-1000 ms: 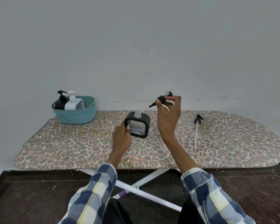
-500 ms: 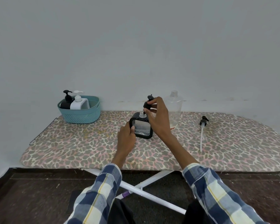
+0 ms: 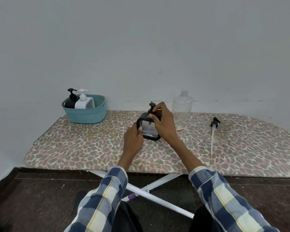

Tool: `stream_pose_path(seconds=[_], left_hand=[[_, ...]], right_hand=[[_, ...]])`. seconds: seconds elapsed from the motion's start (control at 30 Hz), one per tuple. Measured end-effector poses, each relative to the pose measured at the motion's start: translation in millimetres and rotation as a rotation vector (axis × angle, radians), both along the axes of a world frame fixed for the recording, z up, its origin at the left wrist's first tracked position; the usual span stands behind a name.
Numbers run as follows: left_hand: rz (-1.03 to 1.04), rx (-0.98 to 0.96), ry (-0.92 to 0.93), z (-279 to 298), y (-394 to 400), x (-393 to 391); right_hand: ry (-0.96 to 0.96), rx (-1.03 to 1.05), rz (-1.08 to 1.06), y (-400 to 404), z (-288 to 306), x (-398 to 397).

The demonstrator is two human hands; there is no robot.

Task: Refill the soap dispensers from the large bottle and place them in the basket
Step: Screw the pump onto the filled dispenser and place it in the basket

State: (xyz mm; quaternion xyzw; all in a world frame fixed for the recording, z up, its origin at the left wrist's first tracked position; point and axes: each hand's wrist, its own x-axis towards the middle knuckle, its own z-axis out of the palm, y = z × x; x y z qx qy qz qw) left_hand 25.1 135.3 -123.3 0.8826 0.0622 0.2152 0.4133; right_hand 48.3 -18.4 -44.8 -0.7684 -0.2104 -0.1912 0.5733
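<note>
Since earlier, right hand (image 3: 162,122) seats pump (image 3: 151,109); left hand (image 3: 133,138) grips dispenser (image 3: 149,131).

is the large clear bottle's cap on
No, the large clear bottle stands open-necked, and its pump lies apart on the ironing board.

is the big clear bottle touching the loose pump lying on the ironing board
Apart. The head view shows the big clear bottle standing upright, with a plain stretch of patterned cover between it and the loose pump lying off to its right.
</note>
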Motion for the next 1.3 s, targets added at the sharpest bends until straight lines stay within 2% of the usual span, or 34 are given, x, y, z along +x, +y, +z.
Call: stream_pose_path(seconds=[0.3,0.5,0.7,0.83,1.1,1.3], left_hand=[[0.0,0.03,-0.001,-1.9,0.3,1.0],[0.001,0.028,-0.011,-0.3,-0.9,-0.9],[-0.001,0.012,-0.014,-3.3,0.4,1.3],[0.005,0.012,-0.003,-4.3,0.1,2.5],[0.006,0.023,-0.023,-2.9,-0.6,-0.2],[0.01,0.036,-0.015,-1.9,-0.3,0.1]], right_hand=[[0.116,0.084,0.076,-7.2,-5.1,12.8],[0.098,-0.035,0.102,-7.5,-5.3,16.0],[0.163,-0.039,0.147,-13.6,0.0,15.2],[0.223,-0.041,0.097,-9.4,2.1,14.8],[0.08,-0.028,0.032,-0.1,-3.5,12.4],[0.099,-0.083,0.024,-2.4,-4.5,16.4]])
